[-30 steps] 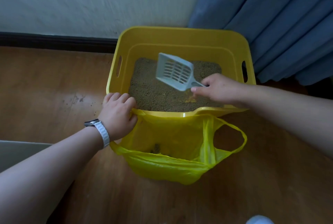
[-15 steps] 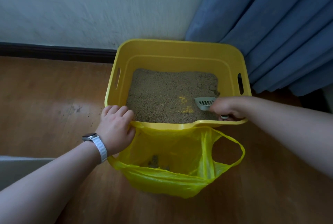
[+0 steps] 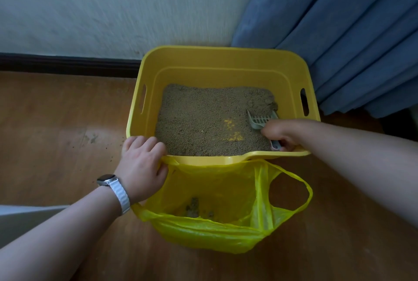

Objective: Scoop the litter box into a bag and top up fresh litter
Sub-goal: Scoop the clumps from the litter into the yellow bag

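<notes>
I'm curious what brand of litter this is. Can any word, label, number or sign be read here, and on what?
None can be read. The yellow litter box, yellow bag and scoop show no print, and the watch face is dark, with no digits.

Litter (image 3: 199,118) lies open across the left and middle of the litter box (image 3: 224,54). The near right corner is crowded: the right hand (image 3: 280,131) and scoop (image 3: 260,120) fill it. The curtain (image 3: 350,32) hangs just beside the box's right side, and the wall (image 3: 113,9) stands close behind. The left hand (image 3: 142,165) grips the bag (image 3: 203,233) at the near-left rim, its mouth gaping wide. To the left the floor (image 3: 56,122) is bare.
</notes>
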{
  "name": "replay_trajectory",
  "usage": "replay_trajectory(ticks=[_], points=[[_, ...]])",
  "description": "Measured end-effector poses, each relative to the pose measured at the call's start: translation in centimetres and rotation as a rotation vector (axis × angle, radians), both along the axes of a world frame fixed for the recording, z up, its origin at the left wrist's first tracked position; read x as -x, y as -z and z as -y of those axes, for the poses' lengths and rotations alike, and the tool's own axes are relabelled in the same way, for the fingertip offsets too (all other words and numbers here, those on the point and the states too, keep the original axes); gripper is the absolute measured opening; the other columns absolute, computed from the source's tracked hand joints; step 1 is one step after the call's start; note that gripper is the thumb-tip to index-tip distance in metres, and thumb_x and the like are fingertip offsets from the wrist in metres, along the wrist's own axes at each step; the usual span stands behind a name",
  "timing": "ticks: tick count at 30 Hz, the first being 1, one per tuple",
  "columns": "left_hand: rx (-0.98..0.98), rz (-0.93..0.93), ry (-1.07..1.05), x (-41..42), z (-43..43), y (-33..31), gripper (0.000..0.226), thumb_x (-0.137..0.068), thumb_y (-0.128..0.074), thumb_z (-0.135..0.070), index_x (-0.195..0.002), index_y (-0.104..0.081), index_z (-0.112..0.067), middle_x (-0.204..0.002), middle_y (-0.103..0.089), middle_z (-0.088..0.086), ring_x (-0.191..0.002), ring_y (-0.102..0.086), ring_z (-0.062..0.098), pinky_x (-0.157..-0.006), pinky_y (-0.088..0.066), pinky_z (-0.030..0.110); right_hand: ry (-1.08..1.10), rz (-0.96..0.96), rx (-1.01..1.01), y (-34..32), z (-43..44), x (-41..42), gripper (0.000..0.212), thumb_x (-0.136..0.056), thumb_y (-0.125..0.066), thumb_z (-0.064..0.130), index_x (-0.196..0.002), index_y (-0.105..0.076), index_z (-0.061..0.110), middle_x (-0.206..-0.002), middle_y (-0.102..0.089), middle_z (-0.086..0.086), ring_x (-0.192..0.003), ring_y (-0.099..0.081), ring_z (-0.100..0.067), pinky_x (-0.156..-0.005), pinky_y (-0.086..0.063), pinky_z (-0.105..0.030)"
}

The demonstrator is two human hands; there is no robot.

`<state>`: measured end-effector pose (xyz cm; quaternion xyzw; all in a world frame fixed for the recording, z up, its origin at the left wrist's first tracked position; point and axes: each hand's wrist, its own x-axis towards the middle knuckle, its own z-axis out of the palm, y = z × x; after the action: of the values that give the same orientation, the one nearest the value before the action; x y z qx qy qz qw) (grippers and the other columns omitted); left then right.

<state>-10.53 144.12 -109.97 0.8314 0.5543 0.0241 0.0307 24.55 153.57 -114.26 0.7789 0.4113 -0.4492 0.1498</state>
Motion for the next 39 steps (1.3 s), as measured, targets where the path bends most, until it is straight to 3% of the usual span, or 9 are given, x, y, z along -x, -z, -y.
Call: replay_trajectory(ticks=[7, 14, 18, 21, 25, 30, 32, 37, 39], points=[[-0.015, 0.017, 0.011, 0.0, 0.0, 0.0, 0.019, -0.07, -0.049, -0.032, -0.075, -0.057, -0.016, -0.072, -0.051, 0.001, -0.07, -0.05, 0.029, -0.081, -0.036, 0.043, 0.085, -0.058, 0.015, -0.4, -1.5, 0.8, 0.027, -0.104, -0.029, 0.019, -0.12, -0.04, 0.0, -0.075, -0.06, -0.019, -0.056, -0.06, -0.025, -0.045, -0.048, -0.029], [-0.016, 0.026, 0.013, 0.1, 0.0, 0.2, 0.017, -0.069, -0.052, -0.03, -0.075, -0.059, -0.016, -0.073, -0.052, 0.0, -0.071, -0.051, 0.03, -0.082, -0.036, 0.043, 0.125, -0.037, -0.041, 0.2, -2.0, 1.3, 0.023, -0.104, -0.034, 0.015, -0.116, -0.044, -0.001, -0.099, -0.061, -0.027, -0.079, -0.067, -0.036, -0.06, -0.057, -0.041], [-0.022, 0.039, 0.007, -0.1, 0.1, 0.2, 0.016, -0.069, -0.054, -0.03, -0.074, -0.058, -0.016, -0.073, -0.051, 0.0, -0.07, -0.051, 0.029, -0.082, -0.035, 0.042, 0.024, 0.063, -0.057, 0.8, -2.0, 1.5, 0.011, -0.101, -0.04, 0.003, -0.108, -0.049, 0.002, -0.107, -0.054, -0.029, -0.081, -0.063, -0.045, -0.041, -0.056, -0.042], [-0.032, 0.046, 0.005, -0.2, 0.2, 0.2, 0.016, -0.069, -0.053, -0.03, -0.074, -0.058, -0.016, -0.072, -0.051, 0.001, -0.07, -0.05, 0.029, -0.082, -0.035, 0.042, -0.062, 0.084, -0.118, 0.8, -2.0, 1.1, 0.019, -0.098, -0.043, 0.002, -0.104, -0.061, 0.003, -0.101, -0.06, -0.02, -0.085, -0.06, -0.034, -0.073, -0.057, -0.038], [-0.032, 0.039, 0.012, -0.3, 0.0, 0.1, 0.016, -0.07, -0.052, -0.03, -0.074, -0.057, -0.015, -0.072, -0.05, 0.001, -0.07, -0.05, 0.029, -0.081, -0.035, 0.042, -0.074, 0.085, -0.191, 0.1, -2.1, 0.9, 0.031, -0.094, -0.048, 0.006, -0.066, -0.042, 0.015, -0.069, -0.041, -0.003, -0.081, -0.048, -0.024, -0.075, -0.041, -0.034], [-0.022, 0.021, 0.002, -0.3, -0.1, 0.1, 0.017, -0.07, -0.051, -0.031, -0.074, -0.057, -0.015, -0.072, -0.051, 0.001, -0.071, -0.05, 0.029, -0.082, -0.035, 0.042, -0.071, 0.039, -0.049, 1.1, -2.3, 1.0, 0.008, -0.1, -0.044, 0.002, -0.102, -0.051, 0.006, -0.078, -0.051, -0.013, -0.06, -0.055, -0.025, -0.043, -0.05, -0.034], [-0.018, 0.014, -0.001, -0.3, -0.1, 0.0, 0.018, -0.07, -0.05, -0.031, -0.074, -0.057, -0.015, -0.072, -0.051, 0.001, -0.071, -0.05, 0.029, -0.082, -0.035, 0.042, -0.073, 0.01, -0.039, 1.0, -2.2, 1.1, 0.022, -0.102, -0.041, 0.006, -0.119, -0.054, 0.003, -0.077, -0.053, -0.014, -0.058, -0.055, -0.025, -0.04, -0.049, -0.032], [-0.005, -0.006, -0.014, -0.4, -0.2, 0.0, 0.019, -0.069, -0.048, -0.032, -0.075, -0.057, -0.016, -0.072, -0.051, 0.001, -0.071, -0.051, 0.029, -0.083, -0.034, 0.042, -0.152, 0.018, -0.206, -0.2, -1.5, 1.3, 0.031, -0.099, -0.041, 0.007, -0.12, -0.059, -0.007, -0.073, -0.049, -0.006, -0.083, -0.062, -0.029, -0.066, -0.052, -0.034], [-0.001, -0.014, -0.015, -0.3, -0.1, -0.1, 0.02, -0.07, -0.047, -0.033, -0.075, -0.057, -0.016, -0.073, -0.052, 0.0, -0.072, -0.051, 0.029, -0.083, -0.034, 0.042, -0.239, 0.065, -0.288, -1.2, -1.2, 1.6, 0.031, -0.1, -0.043, 0.009, -0.127, -0.056, -0.002, -0.089, -0.056, -0.009, -0.102, -0.061, -0.032, -0.071, -0.047, -0.032]])
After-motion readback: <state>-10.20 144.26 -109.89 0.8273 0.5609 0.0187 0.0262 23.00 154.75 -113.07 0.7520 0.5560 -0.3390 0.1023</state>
